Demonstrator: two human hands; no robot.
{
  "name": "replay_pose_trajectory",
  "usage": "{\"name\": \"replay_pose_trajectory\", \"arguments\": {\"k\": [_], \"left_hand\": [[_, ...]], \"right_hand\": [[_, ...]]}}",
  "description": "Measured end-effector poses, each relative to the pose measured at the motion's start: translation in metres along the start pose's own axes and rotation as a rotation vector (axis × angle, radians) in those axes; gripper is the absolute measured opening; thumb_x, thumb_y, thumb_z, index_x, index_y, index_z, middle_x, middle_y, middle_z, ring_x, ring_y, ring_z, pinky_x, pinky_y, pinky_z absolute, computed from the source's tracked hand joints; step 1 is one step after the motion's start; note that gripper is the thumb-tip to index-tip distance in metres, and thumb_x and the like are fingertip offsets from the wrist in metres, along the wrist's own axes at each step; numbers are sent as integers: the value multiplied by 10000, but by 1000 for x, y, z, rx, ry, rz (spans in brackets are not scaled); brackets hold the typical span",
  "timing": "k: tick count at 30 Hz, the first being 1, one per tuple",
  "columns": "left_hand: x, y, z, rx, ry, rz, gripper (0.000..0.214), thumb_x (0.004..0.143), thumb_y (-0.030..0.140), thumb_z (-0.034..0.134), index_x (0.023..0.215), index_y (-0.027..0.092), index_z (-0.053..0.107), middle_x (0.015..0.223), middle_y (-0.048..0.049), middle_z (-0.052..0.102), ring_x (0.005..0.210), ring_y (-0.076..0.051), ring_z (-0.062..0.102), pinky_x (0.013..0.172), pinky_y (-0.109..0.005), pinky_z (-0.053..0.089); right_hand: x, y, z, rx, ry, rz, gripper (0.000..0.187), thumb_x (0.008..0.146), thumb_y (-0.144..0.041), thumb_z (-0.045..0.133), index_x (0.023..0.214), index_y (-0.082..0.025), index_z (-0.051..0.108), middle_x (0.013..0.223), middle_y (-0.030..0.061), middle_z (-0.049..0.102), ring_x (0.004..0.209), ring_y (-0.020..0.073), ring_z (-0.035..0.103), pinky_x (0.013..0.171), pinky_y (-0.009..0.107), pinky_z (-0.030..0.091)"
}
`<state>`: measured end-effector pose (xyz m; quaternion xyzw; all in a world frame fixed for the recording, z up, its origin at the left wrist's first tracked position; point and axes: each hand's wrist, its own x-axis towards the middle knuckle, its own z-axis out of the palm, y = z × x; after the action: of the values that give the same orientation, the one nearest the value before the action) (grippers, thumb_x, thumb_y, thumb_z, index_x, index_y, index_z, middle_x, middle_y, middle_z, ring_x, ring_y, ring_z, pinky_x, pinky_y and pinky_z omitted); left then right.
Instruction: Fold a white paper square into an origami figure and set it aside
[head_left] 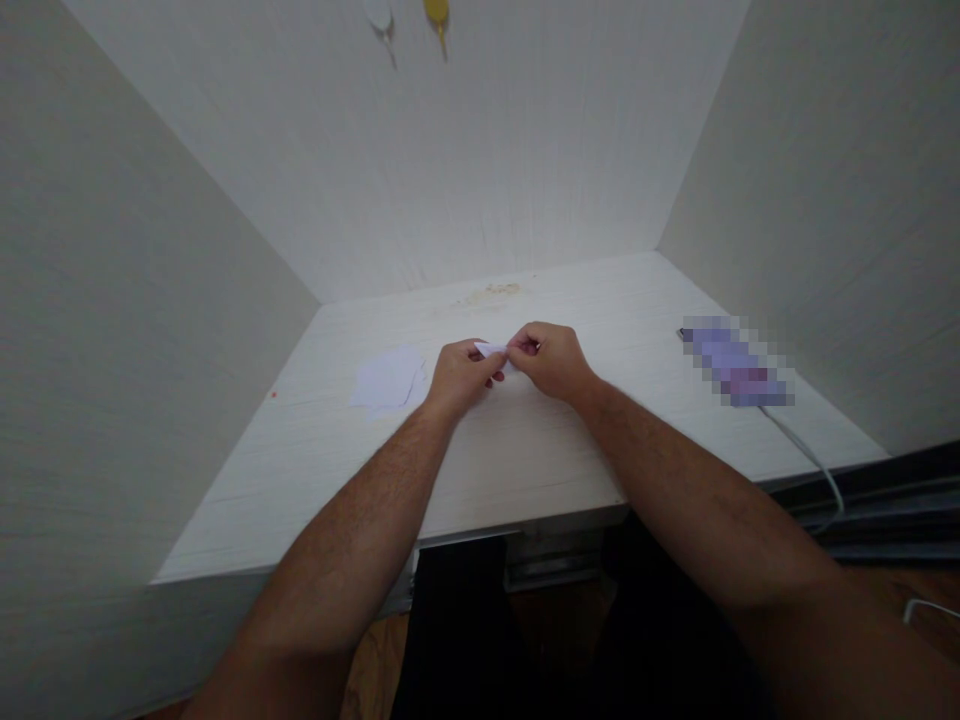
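A small folded piece of white paper (490, 349) is held between both hands over the middle of the desk. My left hand (459, 377) pinches its left side, thumb on top. At its right end, my right hand (551, 357) grips the paper between thumb and fingertips. The fingers cover much of the paper, so its full shape is hidden. To the left of my left hand, a loose stack of white paper sheets (386, 379) lies flat on the desk.
The white desk (330, 470) is bounded by walls at the back and both sides. A pixelated phone-like object (735, 362) lies at the right with a white cable (806, 450) running off the front edge. Two hooks (437, 14) hang on the back wall. Brownish crumbs or stains (499, 291) mark the rear.
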<state>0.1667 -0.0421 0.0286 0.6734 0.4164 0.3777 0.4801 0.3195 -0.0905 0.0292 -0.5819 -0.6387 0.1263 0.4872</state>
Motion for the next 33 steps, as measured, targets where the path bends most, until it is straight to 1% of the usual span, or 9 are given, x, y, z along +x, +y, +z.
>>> {"name": "replay_pose_trajectory", "arguments": {"k": [3, 5, 8, 13, 17, 21, 27, 33], "left_hand": [[1, -2, 2, 13, -3, -33, 140, 705, 259, 675, 660, 127, 672, 537, -52, 637, 433, -104, 528, 429, -213, 381], [1, -4, 3, -29, -1, -44, 133, 699, 258, 676, 685, 125, 681, 552, -63, 648, 456, -119, 563, 450, -220, 416], [2, -6, 5, -85, 13, -55, 150, 687, 273, 693, 665, 126, 668, 553, -71, 647, 467, -130, 582, 446, -222, 422], [2, -3, 7, -160, 46, -102, 130, 653, 241, 708, 649, 127, 644, 538, -51, 621, 476, -138, 600, 459, -231, 463], [1, 0, 8, -227, 29, -133, 139, 629, 231, 721, 677, 120, 652, 559, -47, 625, 487, -139, 611, 471, -234, 481], [1, -1, 9, -245, 52, -154, 113, 627, 213, 703, 635, 128, 629, 517, -47, 610, 466, -141, 602, 458, -233, 474], [0, 2, 9, -267, 65, -163, 75, 606, 180, 681, 604, 130, 625, 518, -43, 605, 463, -136, 594, 453, -236, 480], [-1, 5, 10, -259, 78, -158, 88, 619, 203, 678, 631, 127, 636, 531, -42, 612, 475, -135, 602, 469, -236, 485]], "right_hand": [[-1, 0, 1, -71, 6, -8, 84, 751, -214, 619, 683, -180, 655, 682, 7, 649, 641, 125, 533, 608, 261, 378], [-1, 0, 1, -107, 22, -20, 90, 757, -217, 617, 679, -183, 648, 682, 5, 646, 645, 128, 533, 610, 264, 375], [-1, 3, 2, -132, 35, -52, 107, 777, -233, 621, 685, -185, 645, 692, 9, 644, 660, 133, 536, 620, 268, 379], [0, 7, 3, -148, 19, -135, 132, 822, -258, 616, 714, -189, 649, 735, 21, 649, 702, 142, 544, 662, 274, 395], [0, 8, 4, -223, 20, -182, 125, 839, -235, 595, 737, -191, 651, 769, 36, 655, 743, 157, 541, 710, 290, 398], [-1, 7, 4, -291, -10, -254, 148, 871, -237, 572, 762, -189, 660, 805, 54, 674, 802, 176, 549, 761, 307, 400], [-2, 7, 3, -351, -48, -309, 185, 904, -246, 543, 788, -186, 674, 839, 61, 694, 818, 180, 559, 776, 313, 402], [-1, 9, 3, -339, -70, -325, 192, 916, -262, 531, 830, -187, 686, 872, 66, 700, 845, 183, 563, 809, 318, 403]]}}
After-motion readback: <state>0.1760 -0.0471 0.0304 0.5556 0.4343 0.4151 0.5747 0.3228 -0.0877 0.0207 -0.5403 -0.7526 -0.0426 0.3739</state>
